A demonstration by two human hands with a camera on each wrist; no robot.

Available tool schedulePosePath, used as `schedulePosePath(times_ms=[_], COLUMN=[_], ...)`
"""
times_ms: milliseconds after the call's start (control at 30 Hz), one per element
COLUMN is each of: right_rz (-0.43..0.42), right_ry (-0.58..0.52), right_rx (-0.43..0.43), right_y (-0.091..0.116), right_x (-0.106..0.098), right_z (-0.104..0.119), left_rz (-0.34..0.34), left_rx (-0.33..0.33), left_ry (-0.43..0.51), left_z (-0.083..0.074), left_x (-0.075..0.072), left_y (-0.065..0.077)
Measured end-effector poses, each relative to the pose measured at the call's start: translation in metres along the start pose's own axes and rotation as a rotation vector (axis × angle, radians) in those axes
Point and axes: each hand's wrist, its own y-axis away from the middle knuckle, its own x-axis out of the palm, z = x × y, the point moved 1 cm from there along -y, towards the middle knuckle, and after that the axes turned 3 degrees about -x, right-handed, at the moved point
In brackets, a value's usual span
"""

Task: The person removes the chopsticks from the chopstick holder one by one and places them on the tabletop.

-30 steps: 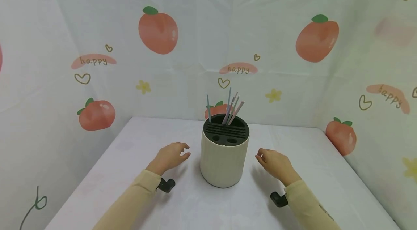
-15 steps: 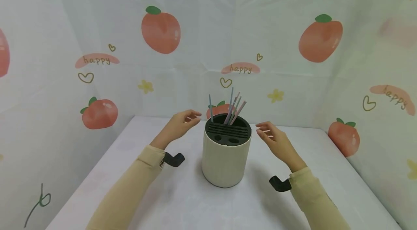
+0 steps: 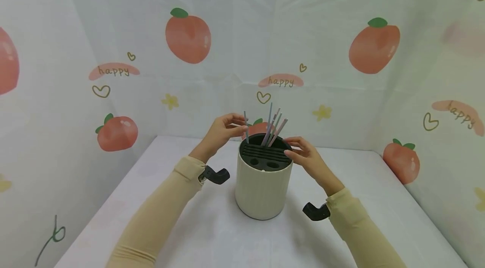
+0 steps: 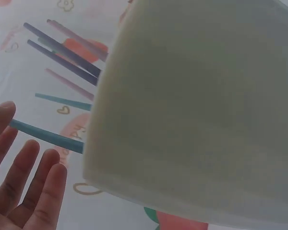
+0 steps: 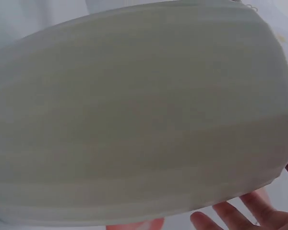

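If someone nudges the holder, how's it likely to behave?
The holder would probably slide rather than tip if pushed low, being wide and upright. It looks smooth, so might be slippery. Thin sticks leaning inside could shift.

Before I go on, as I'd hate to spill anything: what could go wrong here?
The lone blue stick, right at the left grip, is thin and might slip or get knocked. The right grip is at the upper edge of the pale holder, so an uneven push could shift or tip it. The leaning sticks, close to the right grip, might get brushed aside.
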Motion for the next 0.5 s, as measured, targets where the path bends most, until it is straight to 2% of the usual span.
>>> schedulePosePath(times_ms=[167, 500], right_rz=[-0.005, -0.013], right_ry=[0.011, 0.038], right_rx=[0.049, 0.062], right_y=[0.0014, 0.0012], right_x=[0.0015, 0.0037], right_z=[-0.0026, -0.0064], left_rz=[0.001, 0.007], left_rx=[0.007, 0.014], left_ry=[0.021, 0.062], left_z=[0.0058, 0.0092], left_x=[0.0025, 0.004], left_y=[0.0006, 0.001])
